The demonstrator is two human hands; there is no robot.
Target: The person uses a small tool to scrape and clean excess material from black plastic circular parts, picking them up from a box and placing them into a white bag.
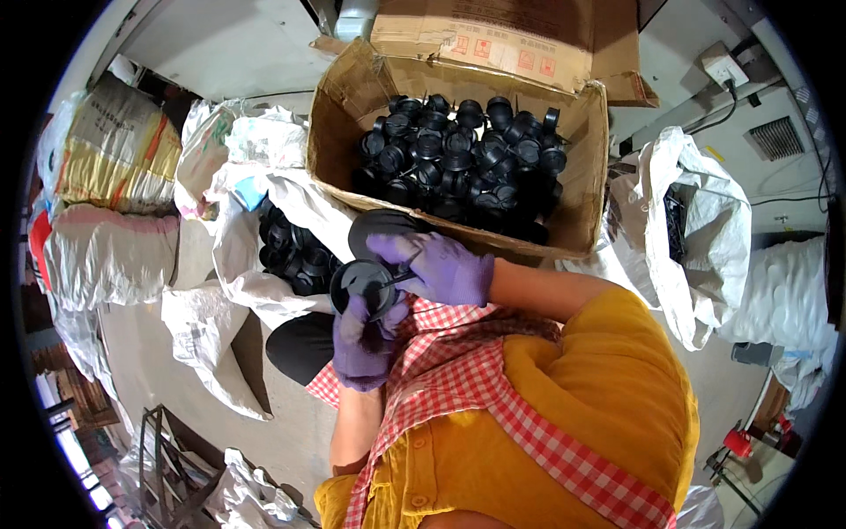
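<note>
My left hand (363, 351), in a purple work glove, grips a round black plastic part (359, 275) from below. The part looks like a shallow cup or cap with a dark rim. From the right, my right hand (441, 266), gloved the same way, is closed at the part's side. Its fingers pinch a thin black piece (404, 278) against the rim; whether that piece belongs to the part I cannot tell. Both hands are over my lap, just before a cardboard box (564, 242) filled with several similar black plastic parts (458, 159).
Left of my knees, an open white sack (242, 278) contains more black parts (295, 256). Another white sack (705, 238) with dark thin pieces stands right of the box. Full sacks (110, 251) are stacked far left. A metal frame (163, 467) is at lower left.
</note>
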